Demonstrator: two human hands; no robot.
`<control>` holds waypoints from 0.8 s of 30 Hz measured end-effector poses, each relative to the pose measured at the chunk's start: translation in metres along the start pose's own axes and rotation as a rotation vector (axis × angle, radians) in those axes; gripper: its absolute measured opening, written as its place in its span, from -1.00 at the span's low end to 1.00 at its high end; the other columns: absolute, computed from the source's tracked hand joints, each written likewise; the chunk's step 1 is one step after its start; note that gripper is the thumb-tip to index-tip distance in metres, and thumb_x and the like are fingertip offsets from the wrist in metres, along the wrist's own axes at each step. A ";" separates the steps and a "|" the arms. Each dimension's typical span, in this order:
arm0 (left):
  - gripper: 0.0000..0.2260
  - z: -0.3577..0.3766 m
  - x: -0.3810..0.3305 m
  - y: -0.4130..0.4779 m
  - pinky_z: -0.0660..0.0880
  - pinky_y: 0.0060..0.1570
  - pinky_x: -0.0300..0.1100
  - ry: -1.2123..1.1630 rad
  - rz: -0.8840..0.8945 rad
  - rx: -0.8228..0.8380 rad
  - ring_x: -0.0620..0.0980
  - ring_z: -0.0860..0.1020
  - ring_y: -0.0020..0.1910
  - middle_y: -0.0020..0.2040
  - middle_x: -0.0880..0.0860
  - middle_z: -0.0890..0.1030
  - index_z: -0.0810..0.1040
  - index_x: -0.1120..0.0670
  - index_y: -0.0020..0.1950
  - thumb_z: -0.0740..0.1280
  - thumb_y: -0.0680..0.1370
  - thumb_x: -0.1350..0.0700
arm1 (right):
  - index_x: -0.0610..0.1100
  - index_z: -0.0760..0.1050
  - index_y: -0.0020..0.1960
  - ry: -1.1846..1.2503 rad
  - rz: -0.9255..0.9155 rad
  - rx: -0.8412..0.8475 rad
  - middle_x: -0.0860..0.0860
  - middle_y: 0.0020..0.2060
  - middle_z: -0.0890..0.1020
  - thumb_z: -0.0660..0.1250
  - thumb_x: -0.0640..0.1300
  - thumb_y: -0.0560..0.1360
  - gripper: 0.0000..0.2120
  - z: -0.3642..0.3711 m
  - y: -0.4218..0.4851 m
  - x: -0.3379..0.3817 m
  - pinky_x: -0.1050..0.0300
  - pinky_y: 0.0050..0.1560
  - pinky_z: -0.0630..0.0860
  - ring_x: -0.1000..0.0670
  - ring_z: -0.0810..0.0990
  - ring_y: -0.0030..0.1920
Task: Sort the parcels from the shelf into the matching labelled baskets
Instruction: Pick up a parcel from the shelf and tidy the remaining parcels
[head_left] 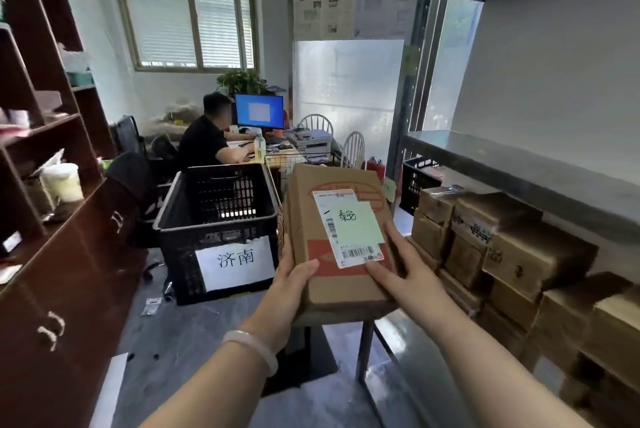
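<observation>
I hold a brown cardboard parcel (pixel 311 192) in front of me, label side up. Its white label (pixel 348 228) carries a green note with handwritten characters and barcodes. My left hand (pixel 291 285) grips the parcel's lower left edge, and my right hand (pixel 405 268) grips its lower right side. To the left stands a black plastic basket (pixel 214 209) with a white paper label reading 济南 (pixel 237 259). Several more brown parcels (pixel 512 254) are stacked on the metal shelf (pixel 519 164) at the right.
A second black basket (pixel 415 182) sits further back by the shelf post. A dark wooden cabinet (pixel 52 254) with drawers lines the left side. A person sits at a desk with a monitor (pixel 259 111) behind the baskets. Grey floor (pixel 194 330) lies below.
</observation>
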State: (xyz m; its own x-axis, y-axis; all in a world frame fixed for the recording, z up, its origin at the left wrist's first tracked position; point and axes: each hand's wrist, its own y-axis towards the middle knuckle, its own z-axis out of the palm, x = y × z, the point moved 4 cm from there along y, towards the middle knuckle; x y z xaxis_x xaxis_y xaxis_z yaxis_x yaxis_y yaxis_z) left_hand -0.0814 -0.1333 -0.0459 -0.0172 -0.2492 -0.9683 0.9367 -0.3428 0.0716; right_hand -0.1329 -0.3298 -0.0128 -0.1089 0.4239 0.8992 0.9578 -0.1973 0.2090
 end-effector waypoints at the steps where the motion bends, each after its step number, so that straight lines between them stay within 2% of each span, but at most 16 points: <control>1: -0.60 0.000 -0.001 0.010 0.48 0.31 0.09 0.045 -0.004 -0.035 0.02 0.56 0.28 0.36 -0.08 0.54 0.38 -0.60 0.16 0.36 0.44 -0.17 | 0.25 0.14 0.53 -0.003 -0.026 0.003 0.15 0.38 0.42 0.45 0.10 0.45 -0.24 0.004 0.012 -0.003 0.02 0.37 0.39 0.12 0.43 0.32; 2: -0.63 -0.002 -0.003 0.022 0.45 0.34 0.08 0.113 -0.002 -0.062 0.00 0.52 0.31 0.39 -0.11 0.49 0.35 -0.67 0.08 0.30 0.46 -0.18 | 0.22 0.16 0.53 -0.011 -0.048 -0.009 0.14 0.36 0.44 0.45 0.08 0.45 -0.26 0.008 0.025 -0.007 0.03 0.37 0.40 0.13 0.43 0.31; 3: -0.61 -0.005 -0.004 0.035 0.43 0.35 0.07 0.194 0.014 -0.082 -0.02 0.49 0.34 0.41 -0.13 0.45 0.27 -0.71 0.10 0.26 0.50 -0.18 | 0.20 0.19 0.52 -0.019 -0.060 -0.027 0.13 0.36 0.45 0.45 0.07 0.46 -0.28 0.012 0.038 -0.010 0.02 0.37 0.39 0.13 0.43 0.32; 5: -0.51 -0.013 -0.007 0.065 0.46 0.33 -0.04 0.304 0.095 -0.091 -0.07 0.45 0.35 0.42 -0.15 0.40 0.07 -0.70 0.25 0.23 0.61 -0.14 | 0.22 0.22 0.51 -0.047 -0.071 -0.055 0.12 0.37 0.44 0.44 0.08 0.47 -0.31 0.019 0.067 -0.018 -0.01 0.37 0.40 0.11 0.41 0.33; 6: -0.47 -0.018 -0.007 0.081 0.49 0.27 -0.15 0.336 0.139 -0.076 -0.13 0.44 0.33 0.42 -0.17 0.36 0.01 -0.67 0.31 0.21 0.65 -0.09 | 0.23 0.22 0.50 -0.063 -0.078 -0.068 0.12 0.37 0.42 0.43 0.09 0.47 -0.33 0.022 0.082 -0.021 0.00 0.36 0.40 0.11 0.40 0.33; 9: -0.47 -0.033 -0.008 0.126 0.46 -0.04 -0.53 0.445 0.232 -0.033 -0.31 0.39 0.24 0.42 -0.17 0.28 0.05 -0.65 0.35 0.18 0.68 -0.02 | 0.25 0.25 0.48 -0.083 -0.118 -0.094 0.11 0.37 0.40 0.42 0.09 0.47 -0.36 0.034 0.131 -0.029 0.16 0.32 0.36 0.16 0.37 0.31; 11: -0.48 -0.047 -0.012 0.160 0.41 -0.11 -0.59 0.509 0.261 -0.035 -0.38 0.36 0.19 0.44 -0.13 0.27 0.11 -0.66 0.30 0.21 0.66 -0.03 | 0.23 0.27 0.48 -0.089 -0.144 -0.100 0.08 0.36 0.39 0.43 0.06 0.47 -0.37 0.045 0.166 -0.032 0.09 0.36 0.35 0.13 0.36 0.33; 12: -0.47 -0.055 -0.015 0.177 0.42 -0.09 -0.57 0.544 0.277 -0.038 -0.38 0.36 0.20 0.43 -0.12 0.27 0.10 -0.67 0.28 0.26 0.64 -0.04 | 0.24 0.27 0.47 -0.082 -0.151 -0.100 0.07 0.35 0.39 0.44 0.05 0.47 -0.36 0.050 0.183 -0.032 0.02 0.38 0.37 0.10 0.37 0.34; 14: -0.39 -0.069 -0.023 0.213 0.45 0.15 -0.41 0.619 0.291 -0.040 -0.27 0.38 0.29 0.44 -0.07 0.28 0.06 -0.68 0.27 0.36 0.57 -0.10 | 0.31 0.27 0.45 -0.081 -0.158 -0.105 0.06 0.32 0.38 0.45 0.02 0.47 -0.36 0.061 0.219 -0.031 -0.05 0.36 0.39 0.06 0.38 0.34; 16: -0.32 -0.083 -0.030 0.248 0.43 0.36 -0.05 0.678 0.271 -0.043 -0.07 0.37 0.38 0.47 -0.03 0.24 0.00 -0.71 0.25 0.42 0.51 -0.15 | 0.38 0.24 0.42 -0.105 -0.171 -0.112 0.04 0.32 0.36 0.45 0.03 0.46 -0.36 0.070 0.253 -0.029 0.02 0.35 0.40 0.06 0.37 0.33; 17: -0.28 -0.089 -0.034 0.264 0.40 0.39 0.02 0.702 0.269 -0.040 -0.03 0.36 0.39 0.47 -0.03 0.23 -0.05 -0.73 0.22 0.44 0.48 -0.17 | 0.40 0.24 0.41 -0.111 -0.176 -0.112 0.03 0.31 0.36 0.46 0.04 0.45 -0.35 0.075 0.269 -0.028 0.12 0.31 0.40 0.08 0.36 0.33; 19: -0.23 -0.100 -0.038 0.296 0.38 0.41 0.03 0.736 0.266 -0.027 -0.01 0.33 0.41 0.48 -0.04 0.20 -0.10 -0.75 0.18 0.46 0.43 -0.22 | 0.41 0.24 0.40 -0.130 -0.164 -0.119 0.03 0.28 0.35 0.49 0.07 0.42 -0.32 0.083 0.299 -0.028 0.31 0.22 0.35 0.10 0.36 0.31; 20: -0.21 -0.104 -0.038 0.311 0.37 0.42 0.02 0.739 0.255 -0.014 -0.02 0.32 0.42 0.49 -0.05 0.19 -0.12 -0.75 0.19 0.46 0.41 -0.25 | 0.40 0.25 0.41 -0.147 -0.153 -0.127 0.03 0.28 0.34 0.50 0.07 0.40 -0.30 0.087 0.312 -0.029 0.32 0.21 0.34 0.10 0.36 0.31; 24: -0.13 -0.120 -0.020 0.362 0.35 0.41 0.01 0.751 0.161 0.022 -0.02 0.32 0.41 0.51 -0.09 0.15 -0.12 -0.58 0.39 0.47 0.36 -0.29 | 0.36 0.28 0.42 -0.182 -0.099 -0.120 0.00 0.32 0.32 0.52 0.06 0.39 -0.30 0.098 0.357 -0.043 0.20 0.24 0.41 0.05 0.39 0.29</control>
State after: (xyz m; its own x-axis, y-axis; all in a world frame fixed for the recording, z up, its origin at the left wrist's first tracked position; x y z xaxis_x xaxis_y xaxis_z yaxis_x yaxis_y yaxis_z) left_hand 0.3004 -0.1438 -0.0290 0.3683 0.3816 -0.8478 0.9001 -0.3746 0.2224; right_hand 0.2401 -0.3318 -0.0142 -0.1405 0.5965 0.7902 0.9050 -0.2463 0.3469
